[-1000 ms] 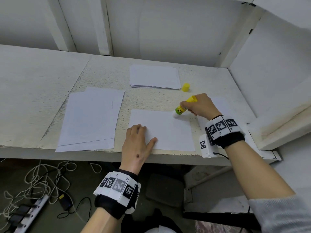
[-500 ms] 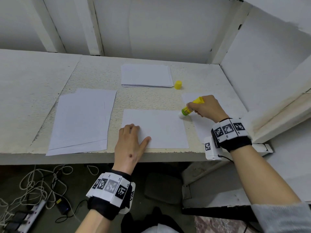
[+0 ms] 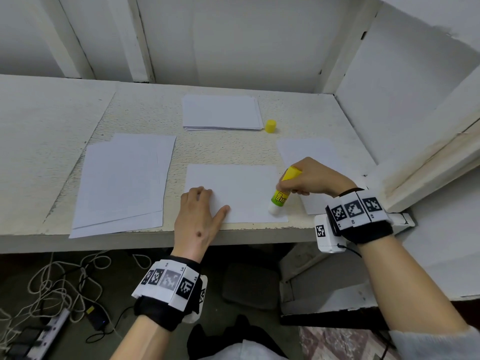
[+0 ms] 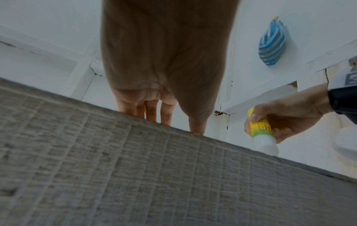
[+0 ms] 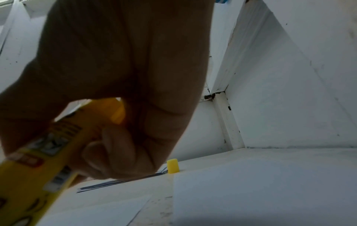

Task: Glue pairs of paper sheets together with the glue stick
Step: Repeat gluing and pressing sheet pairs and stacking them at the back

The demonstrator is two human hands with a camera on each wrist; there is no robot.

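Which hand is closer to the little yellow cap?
Right. The right hand holds the glue stick just in front of the yellow cap. The left hand presses the sheet farther away, to its left.

Glue stick (image 3: pixel 281 195) tip: contact with sheet (image 3: pixel 241 190) not resolvable, white end blurs into paper. Label text too small to read. Right wrist view: right hand (image 5: pixel 119 85) blocks most of frame; stick's lower end cut off at left edge.
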